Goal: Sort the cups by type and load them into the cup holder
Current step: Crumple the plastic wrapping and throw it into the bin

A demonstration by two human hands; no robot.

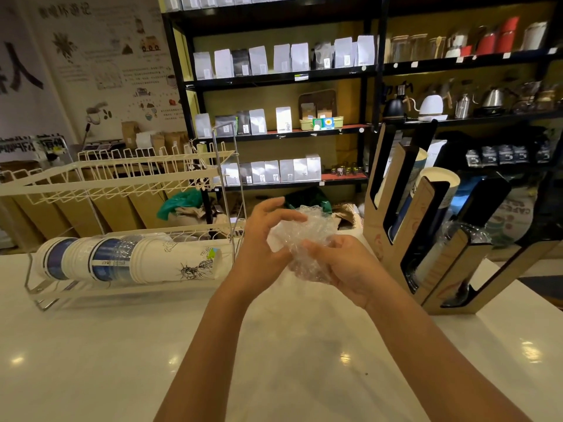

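Observation:
Both my hands hold a crumpled clear plastic wrap [307,236] above the white counter. My left hand [265,239] grips its left side with the fingers curled over the top; my right hand [341,263] cups it from below and the right. A mixed row of paper cups [131,260], white, blue and printed ones, lies on its side in the white wire rack [91,184] at the left. The cardboard cup holder [426,239] stands at the right, with stacks of white, blue and clear cups in its slanted slots.
The glossy white counter [213,345] spreads below my arms. Behind it, black shelves [274,77] carry coffee bags, kettles and jars. Green bags and sacks lie on the floor beyond the counter's far edge.

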